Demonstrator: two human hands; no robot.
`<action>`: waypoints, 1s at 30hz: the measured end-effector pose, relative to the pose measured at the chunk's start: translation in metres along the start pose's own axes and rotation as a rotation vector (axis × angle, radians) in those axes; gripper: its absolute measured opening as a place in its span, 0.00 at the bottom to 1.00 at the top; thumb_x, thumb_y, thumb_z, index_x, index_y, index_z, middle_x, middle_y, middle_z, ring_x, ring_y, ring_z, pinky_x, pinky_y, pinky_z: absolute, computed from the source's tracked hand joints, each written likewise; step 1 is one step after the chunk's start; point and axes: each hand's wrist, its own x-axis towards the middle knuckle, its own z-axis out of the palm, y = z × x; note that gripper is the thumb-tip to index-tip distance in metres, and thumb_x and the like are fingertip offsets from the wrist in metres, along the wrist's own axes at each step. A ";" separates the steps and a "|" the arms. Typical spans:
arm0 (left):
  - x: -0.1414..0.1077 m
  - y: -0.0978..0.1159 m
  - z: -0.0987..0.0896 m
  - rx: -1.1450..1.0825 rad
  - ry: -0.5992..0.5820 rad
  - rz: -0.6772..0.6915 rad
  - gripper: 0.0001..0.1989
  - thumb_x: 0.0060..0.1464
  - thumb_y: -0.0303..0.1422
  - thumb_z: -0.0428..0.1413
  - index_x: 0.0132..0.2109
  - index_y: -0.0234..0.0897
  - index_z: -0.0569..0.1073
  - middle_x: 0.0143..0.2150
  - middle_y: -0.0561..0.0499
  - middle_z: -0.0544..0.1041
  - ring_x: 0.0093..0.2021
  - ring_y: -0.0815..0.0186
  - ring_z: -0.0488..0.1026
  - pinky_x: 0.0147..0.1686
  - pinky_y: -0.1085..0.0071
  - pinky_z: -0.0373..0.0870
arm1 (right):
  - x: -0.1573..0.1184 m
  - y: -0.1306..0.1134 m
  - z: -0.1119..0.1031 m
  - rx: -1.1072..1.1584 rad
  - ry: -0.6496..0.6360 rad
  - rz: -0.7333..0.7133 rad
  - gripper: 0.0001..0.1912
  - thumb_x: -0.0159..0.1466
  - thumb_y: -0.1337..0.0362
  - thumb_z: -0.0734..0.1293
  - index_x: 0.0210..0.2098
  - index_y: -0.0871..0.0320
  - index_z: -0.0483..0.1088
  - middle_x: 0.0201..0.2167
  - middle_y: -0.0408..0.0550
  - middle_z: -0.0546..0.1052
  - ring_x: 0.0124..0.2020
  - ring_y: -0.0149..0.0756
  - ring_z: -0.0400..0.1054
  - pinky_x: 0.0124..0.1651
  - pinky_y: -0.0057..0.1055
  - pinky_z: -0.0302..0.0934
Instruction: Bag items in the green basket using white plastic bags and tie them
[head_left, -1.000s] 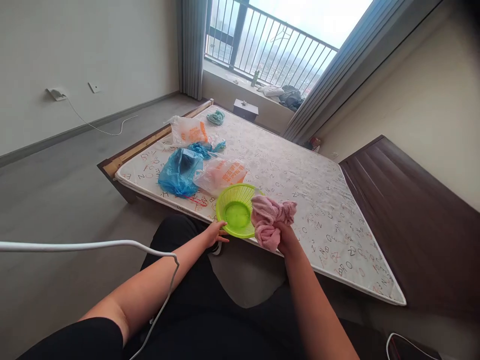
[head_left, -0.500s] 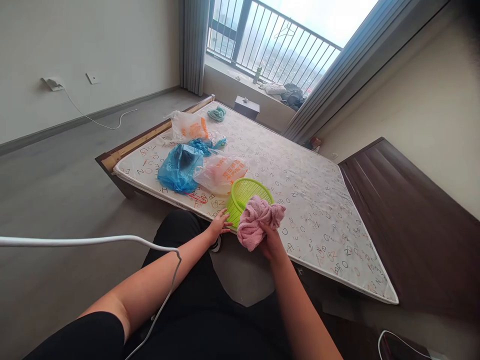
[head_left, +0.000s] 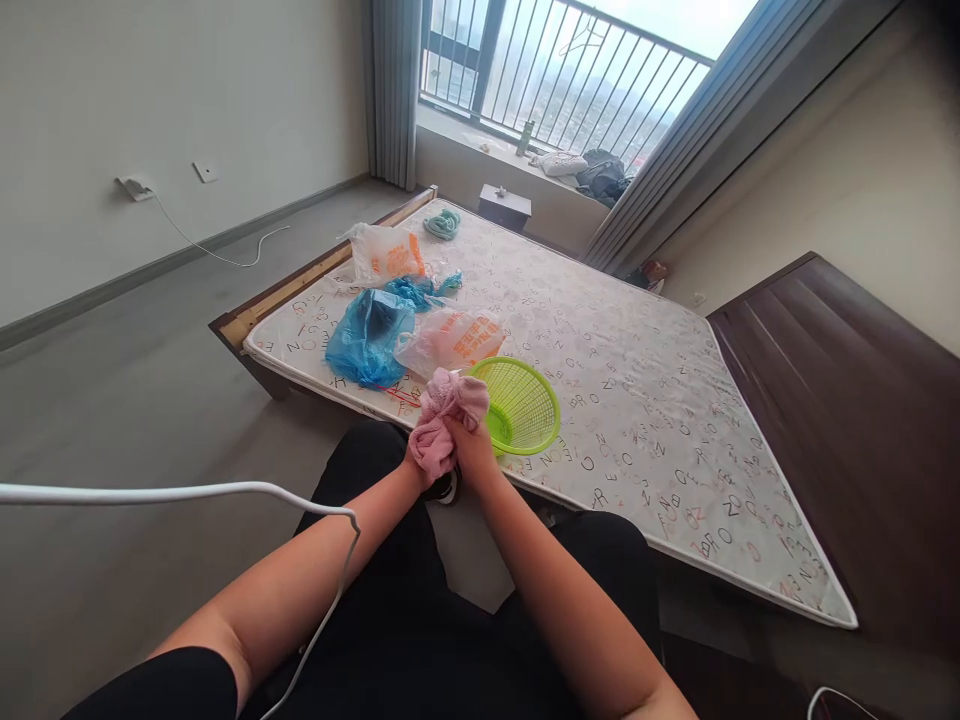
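Observation:
My right hand (head_left: pixel 471 447) is closed round a bunched pink towel (head_left: pixel 442 410) just left of the green plastic basket (head_left: pixel 541 398). The towel hangs in folds in front of my left hand (head_left: pixel 414 474), whose fingers are hidden behind it, so I cannot see whether they grip anything. The basket rests near the front edge of the mattress (head_left: pixel 630 440), tilted toward me, its open mouth and mesh wall showing.
A blue plastic bag (head_left: pixel 371 340) and a white bag with orange print (head_left: pixel 454 342) lie left of the basket. Behind them are another printed bag (head_left: pixel 386 255) and a teal bundle (head_left: pixel 442 224). A white cable (head_left: pixel 187 493) crosses over my left arm.
My right hand has carried the pink towel left, away from the basket's front. My left hand has left the basket's side and is now behind the towel. The basket tilts more toward me.

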 end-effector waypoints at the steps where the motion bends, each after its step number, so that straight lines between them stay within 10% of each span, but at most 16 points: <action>1: -0.001 0.001 -0.001 -0.007 0.081 0.034 0.17 0.68 0.43 0.49 0.56 0.44 0.74 0.46 0.47 0.82 0.43 0.56 0.81 0.39 0.61 0.79 | 0.010 0.002 0.008 -0.097 0.027 -0.069 0.20 0.60 0.56 0.70 0.50 0.57 0.74 0.47 0.51 0.81 0.49 0.43 0.75 0.58 0.42 0.68; 6: 0.004 0.009 -0.005 -0.107 0.137 0.149 0.22 0.66 0.50 0.51 0.58 0.42 0.72 0.50 0.46 0.81 0.45 0.61 0.81 0.41 0.67 0.78 | 0.048 0.017 0.038 -0.639 0.210 -0.351 0.43 0.66 0.55 0.66 0.74 0.65 0.48 0.75 0.66 0.52 0.74 0.46 0.48 0.73 0.47 0.47; 10: 0.006 0.037 -0.017 0.066 0.211 0.243 0.19 0.61 0.39 0.61 0.56 0.40 0.72 0.51 0.44 0.80 0.47 0.62 0.80 0.42 0.71 0.77 | 0.052 0.045 0.051 -1.026 0.075 -0.256 0.48 0.69 0.55 0.65 0.77 0.64 0.36 0.78 0.64 0.31 0.78 0.56 0.22 0.73 0.63 0.34; 16: -0.004 0.105 -0.057 0.238 0.187 0.186 0.13 0.57 0.30 0.61 0.49 0.39 0.73 0.54 0.44 0.78 0.48 0.61 0.80 0.40 0.66 0.79 | 0.054 0.109 0.030 -1.274 -0.394 0.031 0.33 0.74 0.53 0.58 0.76 0.46 0.50 0.78 0.55 0.46 0.78 0.55 0.37 0.70 0.63 0.46; 24: 0.073 0.199 -0.152 0.814 0.517 0.401 0.12 0.54 0.28 0.56 0.45 0.36 0.76 0.51 0.43 0.79 0.49 0.59 0.77 0.40 0.67 0.75 | 0.068 0.165 -0.032 -1.506 -0.403 0.015 0.34 0.72 0.57 0.61 0.75 0.56 0.54 0.75 0.60 0.54 0.74 0.54 0.50 0.72 0.46 0.47; 30: 0.145 0.258 -0.192 1.166 0.792 0.701 0.17 0.55 0.22 0.50 0.49 0.34 0.76 0.52 0.41 0.79 0.53 0.58 0.75 0.58 0.62 0.69 | 0.083 0.183 -0.025 -1.606 -0.389 0.066 0.37 0.67 0.66 0.64 0.74 0.64 0.53 0.74 0.70 0.51 0.74 0.58 0.48 0.72 0.46 0.46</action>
